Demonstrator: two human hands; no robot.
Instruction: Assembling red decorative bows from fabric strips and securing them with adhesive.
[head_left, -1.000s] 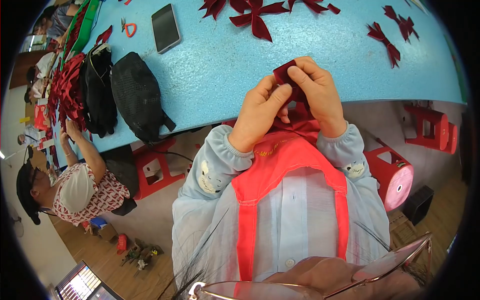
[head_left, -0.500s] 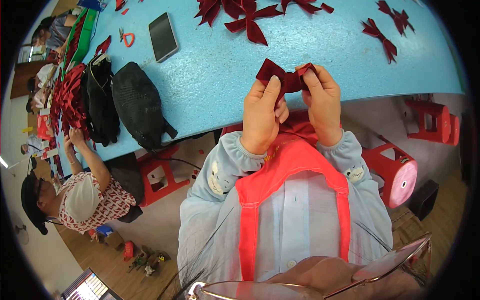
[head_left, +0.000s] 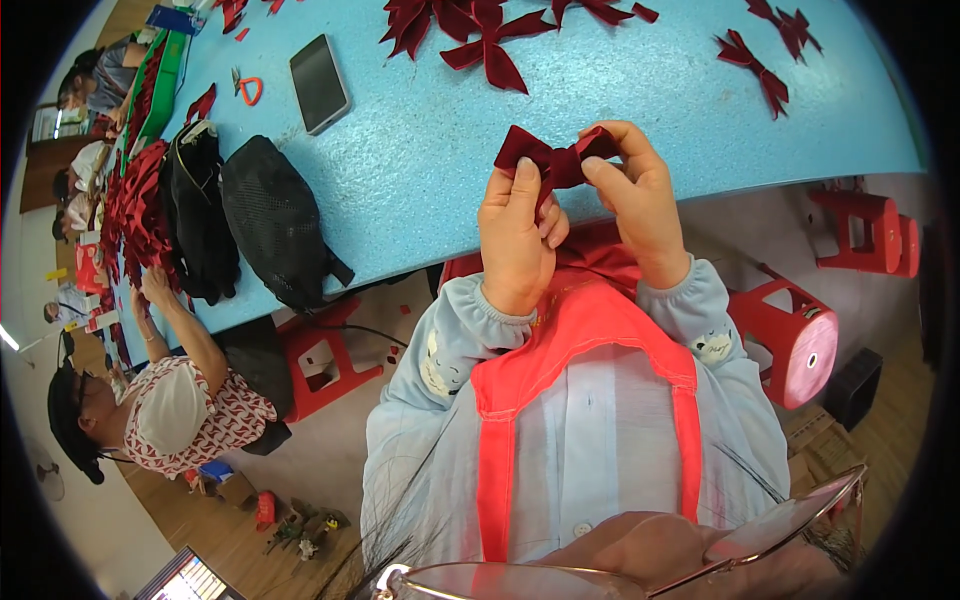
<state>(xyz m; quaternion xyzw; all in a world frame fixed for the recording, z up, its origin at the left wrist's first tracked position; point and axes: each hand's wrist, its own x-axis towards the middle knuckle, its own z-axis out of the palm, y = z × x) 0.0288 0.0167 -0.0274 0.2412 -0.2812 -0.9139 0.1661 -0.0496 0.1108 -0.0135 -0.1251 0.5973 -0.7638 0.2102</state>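
Note:
A dark red velvet bow (head_left: 566,166) is held up between my two hands, just over the near edge of the blue table (head_left: 420,200). My left hand (head_left: 520,230) pinches its left loop, thumb in front, with the other fingers curled behind around the hanging tail. On the other side my right hand (head_left: 643,200) grips the right loop between thumb and forefinger. The bow's knot sits in the middle, between the two thumbs. Part of the tails is hidden behind my left fingers.
Finished-looking bows (head_left: 487,45) lie at the far side, with more bows (head_left: 755,72) at far right. A phone (head_left: 320,85), orange-handled snips (head_left: 248,90) and black bags (head_left: 275,215) lie left. A co-worker (head_left: 170,400) sits by a ribbon heap (head_left: 138,210). Red stools (head_left: 790,340) stand right.
Both hands and the bow have shifted slightly left. My right thumb has come down from the top of the right loop toward its inner side, and the right fingers have lifted and spread a little.

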